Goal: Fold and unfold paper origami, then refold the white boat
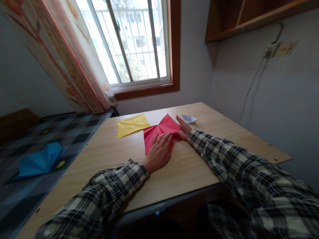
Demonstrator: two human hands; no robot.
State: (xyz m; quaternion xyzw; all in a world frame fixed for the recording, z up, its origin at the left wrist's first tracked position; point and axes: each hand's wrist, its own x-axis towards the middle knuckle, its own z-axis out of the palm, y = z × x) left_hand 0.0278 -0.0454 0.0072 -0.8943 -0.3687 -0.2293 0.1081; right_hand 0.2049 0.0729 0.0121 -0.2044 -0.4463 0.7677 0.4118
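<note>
L hand (159, 151): flat, palm down, fingers together & extended, pressing lower part of red paper (159, 131); grips nothing. 
R hand (181, 130): open, fingers laid on paper's right edge, thumb spread; arm reaches in from right, plaid sleeve. 
Red paper: folded, creased at mid, flat on table (199, 166), centre-far. 
Yellow sheet (132, 125): just beside red, left. 
White folded piece (189, 118): near R hand, far side. 
I see bare table on the near side & right; left edge drops to bed, blue paper (40, 161) there.
</note>
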